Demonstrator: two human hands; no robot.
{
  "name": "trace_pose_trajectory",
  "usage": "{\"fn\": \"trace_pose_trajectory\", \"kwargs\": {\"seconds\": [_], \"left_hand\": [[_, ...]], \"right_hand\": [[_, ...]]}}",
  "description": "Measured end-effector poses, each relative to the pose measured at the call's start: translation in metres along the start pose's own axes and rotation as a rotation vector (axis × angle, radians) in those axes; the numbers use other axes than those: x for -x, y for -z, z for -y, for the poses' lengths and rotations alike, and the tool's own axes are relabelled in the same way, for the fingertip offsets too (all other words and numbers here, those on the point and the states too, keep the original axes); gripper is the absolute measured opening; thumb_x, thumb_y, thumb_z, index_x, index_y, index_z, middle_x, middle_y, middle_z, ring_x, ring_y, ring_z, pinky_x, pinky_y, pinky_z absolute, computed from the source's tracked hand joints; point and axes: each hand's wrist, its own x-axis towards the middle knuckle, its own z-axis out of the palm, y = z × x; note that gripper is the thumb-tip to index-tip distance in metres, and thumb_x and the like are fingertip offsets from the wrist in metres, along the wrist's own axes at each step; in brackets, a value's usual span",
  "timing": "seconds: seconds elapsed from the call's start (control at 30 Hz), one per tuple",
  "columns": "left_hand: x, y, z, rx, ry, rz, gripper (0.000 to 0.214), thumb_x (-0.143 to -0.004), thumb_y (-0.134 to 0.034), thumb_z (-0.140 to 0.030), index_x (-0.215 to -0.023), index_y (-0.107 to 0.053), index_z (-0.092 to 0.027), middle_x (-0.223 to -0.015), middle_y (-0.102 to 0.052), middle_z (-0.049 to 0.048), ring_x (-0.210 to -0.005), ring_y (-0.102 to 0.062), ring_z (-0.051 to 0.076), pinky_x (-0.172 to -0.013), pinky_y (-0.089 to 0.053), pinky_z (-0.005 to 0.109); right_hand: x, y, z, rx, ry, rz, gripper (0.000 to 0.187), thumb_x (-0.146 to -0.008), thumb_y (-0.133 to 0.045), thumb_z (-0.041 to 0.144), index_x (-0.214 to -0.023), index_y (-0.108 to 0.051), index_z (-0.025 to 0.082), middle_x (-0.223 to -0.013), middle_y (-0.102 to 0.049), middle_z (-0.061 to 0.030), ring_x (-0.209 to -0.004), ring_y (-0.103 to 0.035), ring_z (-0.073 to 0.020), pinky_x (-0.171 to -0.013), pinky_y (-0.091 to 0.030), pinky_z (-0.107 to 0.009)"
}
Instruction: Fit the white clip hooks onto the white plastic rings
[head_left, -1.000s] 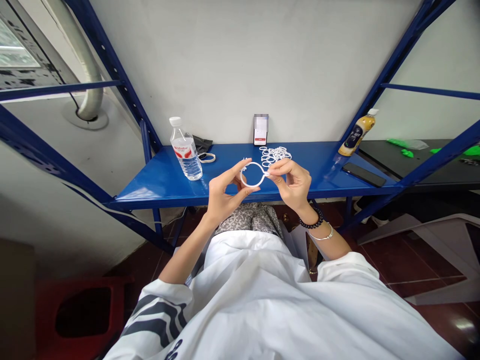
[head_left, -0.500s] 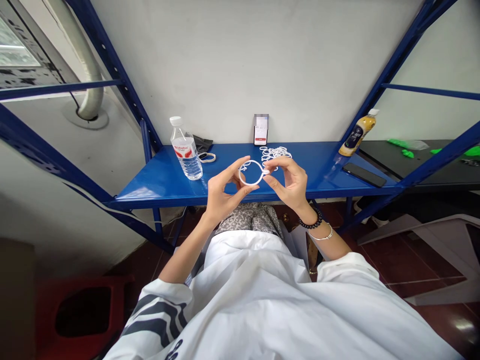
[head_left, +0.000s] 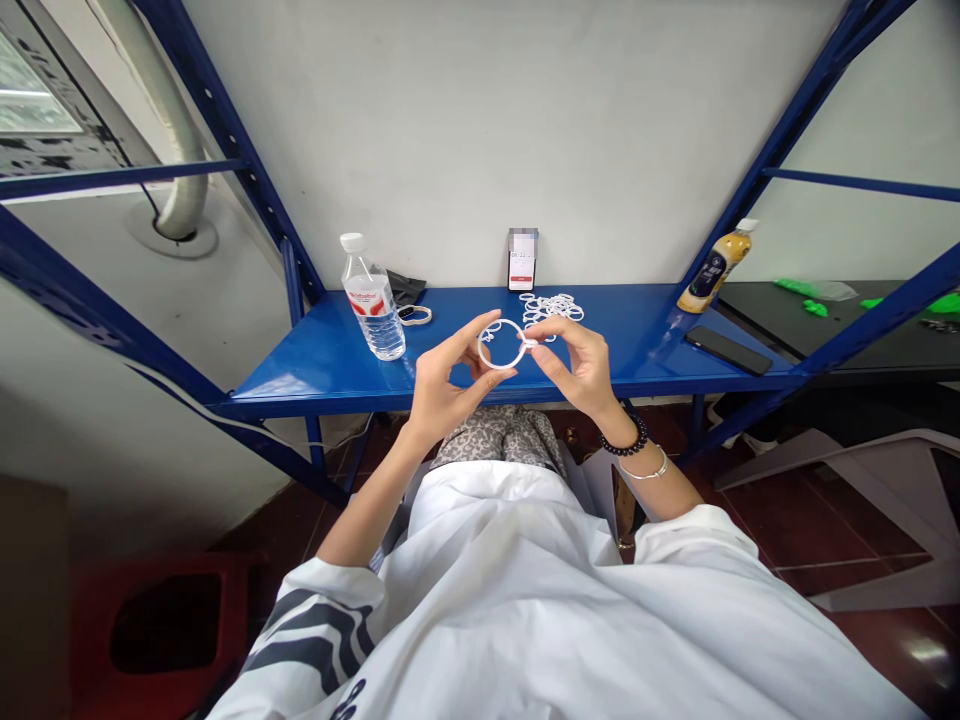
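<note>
A thin white ring (head_left: 497,368), with a narrow tab on its right side, is held up just above the front part of the blue table (head_left: 337,375). My left hand (head_left: 444,388) grips its left side, with thumb and fingers curved around the rim. At the tab, my right hand (head_left: 583,372) pinches between thumb and index finger. Behind my right hand lies a loose pile of similar white rings (head_left: 562,304). Another small white piece (head_left: 490,331) on the table shows through the held ring.
A water bottle (head_left: 373,310) stands on the left, near a pale band (head_left: 417,316) and a black pouch (head_left: 403,288). A phone (head_left: 522,262) leans against the wall. On the right are a yellow drink bottle (head_left: 716,268) and a dark phone (head_left: 727,350).
My right hand has shifted slightly left and its fingers have moved a little at the tab. My left hand and the ring stay nearly still.
</note>
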Motion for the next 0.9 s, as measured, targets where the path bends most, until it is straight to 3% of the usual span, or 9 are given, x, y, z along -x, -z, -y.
{"fn": "trace_pose_trajectory", "kwargs": {"seconds": [0.27,0.5,0.9], "left_hand": [[0.0008,0.0004,0.0014,-0.238,-0.104,0.017,0.047,-0.085,-0.069,-0.036,-0.128,-0.056,-0.023,-0.074,-0.061,-0.0025,-0.057,-0.053,0.007,-0.058,-0.049,0.018],[0.0018,-0.0029,0.0048,-0.432,-0.277,-0.009,0.041,-0.087,-0.067,-0.031,-0.125,-0.055,-0.021,-0.069,-0.06,-0.0035,-0.056,-0.055,0.007,-0.055,-0.043,0.016],[0.0017,-0.0054,0.0069,-0.566,-0.423,-0.065,0.038,-0.089,-0.064,-0.031,-0.124,-0.057,-0.019,-0.067,-0.062,-0.0022,-0.052,-0.056,0.009,-0.053,-0.043,0.019]], "right_hand": [[-0.0003,-0.0013,-0.0038,-0.252,-0.278,0.129,0.02,-0.089,-0.06,0.04,-0.095,-0.069,0.022,-0.09,-0.072,-0.0016,-0.082,-0.067,-0.0162,-0.08,-0.056,-0.033],[-0.0017,-0.0031,-0.0073,-0.456,-0.352,0.102,0.016,-0.083,-0.06,0.032,-0.089,-0.069,0.021,-0.079,-0.069,-0.0004,-0.077,-0.065,-0.0166,-0.074,-0.055,-0.033],[-0.0048,-0.0035,-0.0021,-0.584,-0.5,0.128,0.015,-0.071,-0.051,0.02,-0.077,-0.065,0.018,-0.068,-0.066,-0.0006,-0.065,-0.059,-0.0136,-0.064,-0.047,-0.028]]}}
